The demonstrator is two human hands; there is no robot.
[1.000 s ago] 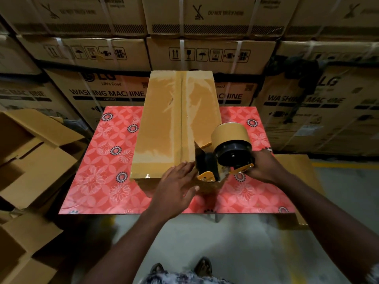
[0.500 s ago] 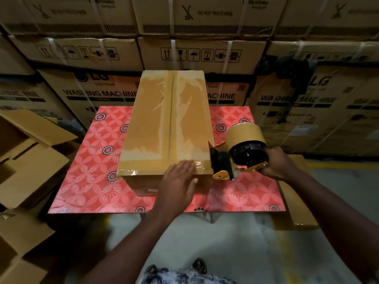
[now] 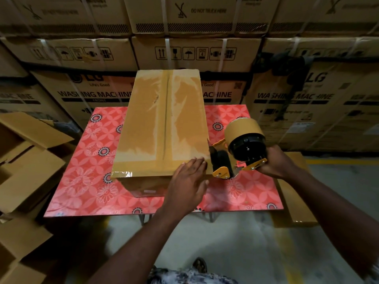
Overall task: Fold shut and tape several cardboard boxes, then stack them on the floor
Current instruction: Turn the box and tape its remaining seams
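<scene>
Dispenser (image 3: 235, 154) has moved in the last second from the middle of the near edge of the box (image 3: 164, 124) to just past its near right corner, at the right centre of the frame. My right hand (image 3: 274, 162) is wrapped tight around its handle. My left hand (image 3: 188, 179) followed it to the right and now lies flat, fingers straight, on the near right edge of the box, pressing the tape (image 3: 143, 168) down.

The box stands at the centre of the frame on the bench (image 3: 82, 181), flaps shut. One strip lies along the middle seam and one across the near edge. I judge the cross strip is at its end, so the tape must be cut at the corner. I cannot tell if it is already torn. After that the box looks ready for the floor (image 3: 235, 242), and the open boxes (image 3: 30, 160) at the left wait their turn.
</scene>
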